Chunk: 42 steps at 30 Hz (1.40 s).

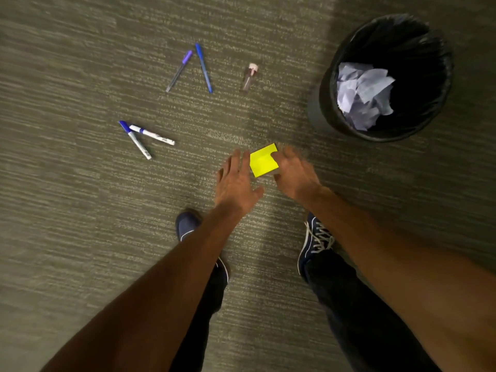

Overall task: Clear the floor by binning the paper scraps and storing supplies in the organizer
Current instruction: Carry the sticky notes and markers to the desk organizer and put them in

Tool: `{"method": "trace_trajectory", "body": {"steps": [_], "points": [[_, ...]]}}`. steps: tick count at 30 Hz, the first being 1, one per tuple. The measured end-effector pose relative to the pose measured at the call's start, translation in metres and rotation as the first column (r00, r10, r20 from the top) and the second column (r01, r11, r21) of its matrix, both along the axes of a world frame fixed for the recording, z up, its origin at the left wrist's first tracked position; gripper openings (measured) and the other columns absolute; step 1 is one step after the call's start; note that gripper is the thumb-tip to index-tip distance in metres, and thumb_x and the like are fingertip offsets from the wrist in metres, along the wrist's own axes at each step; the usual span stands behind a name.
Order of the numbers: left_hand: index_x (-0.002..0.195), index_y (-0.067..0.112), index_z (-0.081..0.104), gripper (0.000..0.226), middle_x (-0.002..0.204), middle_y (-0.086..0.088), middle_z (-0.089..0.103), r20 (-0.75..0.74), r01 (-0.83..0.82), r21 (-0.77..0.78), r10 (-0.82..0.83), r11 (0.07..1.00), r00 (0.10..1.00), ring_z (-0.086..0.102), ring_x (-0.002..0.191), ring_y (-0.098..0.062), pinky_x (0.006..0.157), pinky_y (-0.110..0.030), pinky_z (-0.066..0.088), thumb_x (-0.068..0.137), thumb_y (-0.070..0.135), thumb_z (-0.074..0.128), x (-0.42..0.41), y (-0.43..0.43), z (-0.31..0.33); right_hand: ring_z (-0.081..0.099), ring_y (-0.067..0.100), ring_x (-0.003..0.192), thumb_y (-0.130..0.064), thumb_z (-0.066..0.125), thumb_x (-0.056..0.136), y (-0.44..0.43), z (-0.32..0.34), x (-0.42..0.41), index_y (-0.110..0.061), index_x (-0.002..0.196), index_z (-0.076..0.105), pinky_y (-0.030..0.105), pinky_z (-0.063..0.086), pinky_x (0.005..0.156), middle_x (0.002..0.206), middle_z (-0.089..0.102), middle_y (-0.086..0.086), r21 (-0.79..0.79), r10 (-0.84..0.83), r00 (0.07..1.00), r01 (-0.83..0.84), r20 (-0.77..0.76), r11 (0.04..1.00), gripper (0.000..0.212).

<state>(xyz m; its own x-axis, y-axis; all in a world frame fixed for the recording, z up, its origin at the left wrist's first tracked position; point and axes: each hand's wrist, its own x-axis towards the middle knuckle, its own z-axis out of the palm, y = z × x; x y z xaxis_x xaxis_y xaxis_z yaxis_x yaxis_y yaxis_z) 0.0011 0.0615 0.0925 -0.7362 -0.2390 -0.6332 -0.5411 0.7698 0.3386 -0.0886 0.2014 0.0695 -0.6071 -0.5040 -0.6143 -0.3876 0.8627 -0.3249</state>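
Two hands: left hand (236,183) spread wide; right hand (294,174) fingers on yellow sticky pad (263,160)
Pad: on floor (80,224), between both hands
Risk: blurred reach, pad may slip

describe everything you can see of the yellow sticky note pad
The yellow sticky note pad is a bright, plain square of paper with nothing written on its top sheet. It sits at carpet level, turned cornerwise to the view, between both hands. The right hand covers its right edge, fingers overlapping a corner; the left hand reaches in with fingertips at its left edge. Whether it is gripped or lifted cannot be told. The bin stands beyond it to the right.
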Motion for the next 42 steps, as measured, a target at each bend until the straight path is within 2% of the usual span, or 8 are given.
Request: {"method": "trace_trajectory", "body": {"steps": [5, 13, 19, 22, 26, 32, 37, 42], "points": [[0.155, 0.011, 0.016, 0.097, 0.164, -0.009, 0.016, -0.029, 0.026, 0.014, -0.025, 1.000, 0.999, 0.019, 0.149, -0.029, 0.119, -0.047, 0.022, 0.081, 0.037, 0.073, 0.001, 0.002, -0.060, 0.042, 0.037, 0.131, -0.012, 0.066, 0.085, -0.003, -0.055, -0.007, -0.013, 0.146, 0.040, 0.048, 0.042, 0.105, 0.147, 0.040, 0.015, 0.019, 0.111, 0.993, -0.110, -0.051, 0.994, 0.067], [0.145, 0.009, 0.038, 0.070, 0.139, -0.010, 0.050, -0.147, 0.033, -0.123, -0.051, 0.992, 0.988, 0.048, 0.127, -0.029, 0.101, -0.042, 0.037, 0.085, 0.025, 0.070, -0.006, 0.015, -0.129, 0.035, 0.033, 0.136, -0.024, 0.067, 0.085, -0.007, -0.105, -0.011, -0.015, 0.152, 0.031, 0.049, 0.030, 0.107, 0.148, 0.039, 0.014, 0.043, 0.262, 0.956, -0.258, -0.135, 0.965, 0.076], [0.144, 0.009, 0.036, 0.072, 0.137, -0.009, 0.049, -0.107, 0.055, -0.171, -0.074, 0.984, 0.991, 0.047, 0.124, -0.027, 0.099, -0.041, 0.039, 0.082, 0.015, 0.073, -0.008, 0.017, -0.149, 0.035, 0.035, 0.133, -0.011, 0.067, 0.079, -0.006, -0.119, -0.008, -0.013, 0.150, 0.034, 0.052, 0.031, 0.105, 0.147, 0.036, 0.016, 0.096, 0.288, 0.942, -0.274, -0.173, 0.957, 0.078], [0.144, 0.009, 0.035, 0.073, 0.136, -0.009, 0.048, -0.092, 0.093, -0.212, -0.114, 0.973, 0.989, 0.047, 0.122, -0.027, 0.099, -0.041, 0.041, 0.081, 0.013, 0.072, -0.010, 0.015, -0.154, 0.027, 0.034, 0.141, -0.020, 0.076, 0.077, -0.007, -0.121, -0.012, -0.013, 0.152, 0.029, 0.055, 0.026, 0.110, 0.156, 0.025, 0.014, 0.124, 0.294, 0.945, -0.278, -0.140, 0.953, 0.089], [0.139, 0.009, 0.039, 0.072, 0.135, -0.012, 0.045, -0.051, 0.116, -0.209, -0.129, 0.971, 0.990, 0.044, 0.123, -0.029, 0.102, -0.042, 0.039, 0.076, 0.012, 0.075, -0.015, 0.010, -0.154, 0.036, 0.035, 0.131, -0.020, 0.079, 0.071, -0.011, -0.124, -0.014, -0.014, 0.142, 0.039, 0.054, 0.029, 0.104, 0.145, 0.038, 0.015, 0.108, 0.312, 0.928, -0.295, -0.203, 0.949, 0.082], [0.114, 0.012, 0.059, 0.035, 0.122, -0.012, 0.057, -0.132, -0.138, -0.065, 0.129, 0.988, 0.983, 0.051, 0.115, -0.032, 0.094, -0.044, 0.043, 0.080, 0.011, 0.066, -0.015, 0.002, -0.145, 0.055, 0.034, 0.102, 0.000, 0.065, 0.062, -0.023, -0.121, -0.018, -0.013, 0.103, 0.052, 0.046, 0.034, 0.083, 0.103, 0.061, 0.013, 0.035, 0.263, 0.923, -0.264, -0.282, 0.964, 0.045], [0.104, 0.014, 0.057, 0.014, 0.087, -0.008, 0.068, -0.158, -0.393, 0.116, 0.408, 0.912, 0.899, 0.057, 0.078, -0.025, 0.068, -0.032, 0.037, 0.091, 0.009, 0.060, -0.011, -0.014, -0.116, 0.061, 0.035, 0.090, 0.002, 0.064, 0.073, -0.033, -0.095, -0.022, -0.016, 0.096, 0.059, 0.045, 0.039, 0.081, 0.097, 0.059, 0.007, -0.071, 0.227, 0.946, -0.249, -0.230, 0.966, 0.029], [0.103, 0.016, 0.053, 0.013, 0.081, -0.005, 0.061, -0.228, -0.493, 0.260, 0.549, 0.830, 0.804, 0.062, 0.079, -0.034, 0.069, -0.046, 0.053, 0.093, 0.009, 0.057, -0.003, -0.047, -0.079, 0.061, 0.040, 0.084, 0.000, 0.062, 0.084, -0.059, -0.052, -0.023, -0.011, 0.098, 0.061, 0.045, 0.047, 0.068, 0.094, 0.060, 0.012, -0.276, 0.114, 0.975, -0.164, -0.191, 0.947, 0.018]]}}
